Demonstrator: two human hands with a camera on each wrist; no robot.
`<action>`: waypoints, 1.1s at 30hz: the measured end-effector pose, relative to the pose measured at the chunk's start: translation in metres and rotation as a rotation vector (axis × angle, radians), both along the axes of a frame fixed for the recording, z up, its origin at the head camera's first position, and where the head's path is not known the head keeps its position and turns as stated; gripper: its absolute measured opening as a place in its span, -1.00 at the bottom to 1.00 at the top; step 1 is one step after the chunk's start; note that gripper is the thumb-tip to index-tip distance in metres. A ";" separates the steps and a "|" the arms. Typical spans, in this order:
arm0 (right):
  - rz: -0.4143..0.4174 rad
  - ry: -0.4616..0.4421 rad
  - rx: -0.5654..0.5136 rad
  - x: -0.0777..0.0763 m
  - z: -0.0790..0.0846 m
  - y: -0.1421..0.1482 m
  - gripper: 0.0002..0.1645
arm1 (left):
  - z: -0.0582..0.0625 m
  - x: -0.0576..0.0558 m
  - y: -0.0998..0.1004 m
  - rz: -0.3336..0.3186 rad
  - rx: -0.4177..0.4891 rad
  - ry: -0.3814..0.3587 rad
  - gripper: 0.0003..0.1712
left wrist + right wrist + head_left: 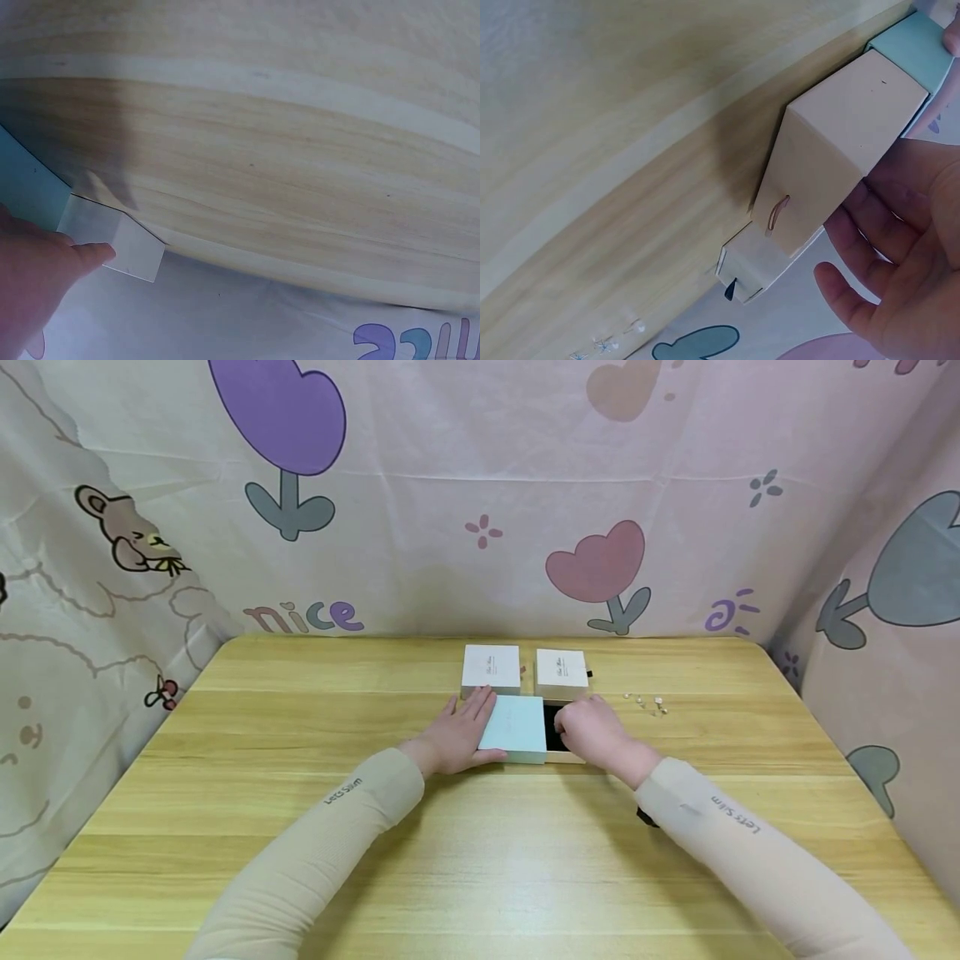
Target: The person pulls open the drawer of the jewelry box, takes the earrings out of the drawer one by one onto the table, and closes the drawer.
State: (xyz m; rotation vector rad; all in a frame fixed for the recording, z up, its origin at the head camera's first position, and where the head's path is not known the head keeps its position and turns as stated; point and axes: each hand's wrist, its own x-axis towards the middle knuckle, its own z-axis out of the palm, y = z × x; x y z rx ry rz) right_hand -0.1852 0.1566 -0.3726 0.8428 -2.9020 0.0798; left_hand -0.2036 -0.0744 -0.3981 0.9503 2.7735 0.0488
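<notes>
A pale blue slide box (519,725) lies on the wooden table, its cream drawer (821,157) partly pulled out to the right. My left hand (459,737) rests against the box's left side, fingers straight and spread, with the thumb along the front. Over the open drawer is my right hand (596,731), its fingers bent down into the black interior (552,735). Their tips are hidden, so whether they pinch anything does not show. On the drawer's end, the right wrist view shows a small ribbon loop (777,214).
Behind the blue box stand two white boxes, a left one (491,667) and a right one (562,670) with a black tab. Small shiny jewelry pieces (659,703) lie to the right. A black object (647,817) is partly under the right forearm. A patterned cloth (450,560) hangs behind.
</notes>
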 end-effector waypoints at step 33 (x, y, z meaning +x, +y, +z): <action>-0.226 -0.165 -0.169 -0.016 0.047 0.057 -0.81 | -0.001 -0.002 0.000 -0.001 0.003 -0.007 0.10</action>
